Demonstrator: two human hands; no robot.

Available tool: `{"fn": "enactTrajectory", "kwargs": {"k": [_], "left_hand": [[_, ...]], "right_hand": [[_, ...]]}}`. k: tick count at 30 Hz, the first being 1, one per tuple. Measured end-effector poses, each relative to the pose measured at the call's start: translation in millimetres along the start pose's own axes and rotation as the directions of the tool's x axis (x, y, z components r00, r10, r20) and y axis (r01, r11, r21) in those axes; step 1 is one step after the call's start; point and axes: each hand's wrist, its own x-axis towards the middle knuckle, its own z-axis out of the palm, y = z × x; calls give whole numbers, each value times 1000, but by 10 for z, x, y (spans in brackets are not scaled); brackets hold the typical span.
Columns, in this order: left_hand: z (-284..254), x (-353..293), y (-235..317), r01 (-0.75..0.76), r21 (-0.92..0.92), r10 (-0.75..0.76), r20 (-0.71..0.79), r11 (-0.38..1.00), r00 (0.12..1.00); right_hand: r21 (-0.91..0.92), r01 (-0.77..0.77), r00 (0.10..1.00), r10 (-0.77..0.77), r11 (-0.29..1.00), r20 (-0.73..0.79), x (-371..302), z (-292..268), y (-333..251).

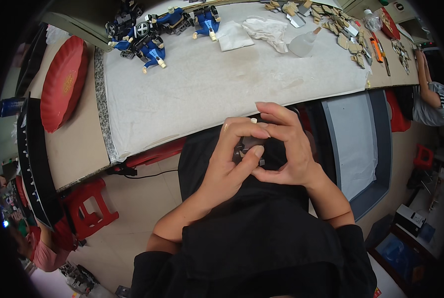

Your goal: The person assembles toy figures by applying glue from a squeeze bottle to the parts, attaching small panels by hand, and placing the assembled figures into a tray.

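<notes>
1. The left hand (pixel 222 166) pinches a small dark part (pixel 244 147) between thumb and bent fingers. The part sits at the centre of the clock, off the tabletop's near edge and over the lap; its shape is mostly hidden.
2. The right hand (pixel 299 151) curves round from three o'clock, its fingertips close to the left hand's; whether it also grips the part cannot be told.
3. A small pale knob (pixel 254 120) shows beside the left fingers, just past the part toward twelve; whether it belongs to the part is unclear.
4. At three o'clock, beyond the right hand, is a grey tray (pixel 333 144) with a white liner.
5. Ahead, a white sheet (pixel 182 102) covers much of the tabletop (pixel 75 156).
6. On the sheet between ten and eleven lie blue figures with dark wheeled pieces (pixel 142 31); another blue figure (pixel 207 24) is at eleven.
7. Near twelve are a folded white cloth (pixel 235 38) and a crumpled one; just past it, a translucent bottle (pixel 302 44).
8. Tan parts (pixel 350 48) heap toward one, with an orange-handled tool (pixel 376 48) beyond.
9. A red scalloped dish (pixel 65 87) lies between nine and ten; a red stool (pixel 95 213) stands between eight and nine.
10. Another person (pixel 436 102) sits between two and three.
</notes>
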Motion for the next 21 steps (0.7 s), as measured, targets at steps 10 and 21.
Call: {"fn": "enactTrajectory", "kwargs": {"k": [10,21], "left_hand": [[8,27,130,227,-98,-236,-90,969,968],[87,-237,132,520,11,-517,134,854,846]], "right_hand": [[-367,-91,986,135,926,95,85,36,-346],[-304,-360,918,392,882,52,-405,127,-453]]}}
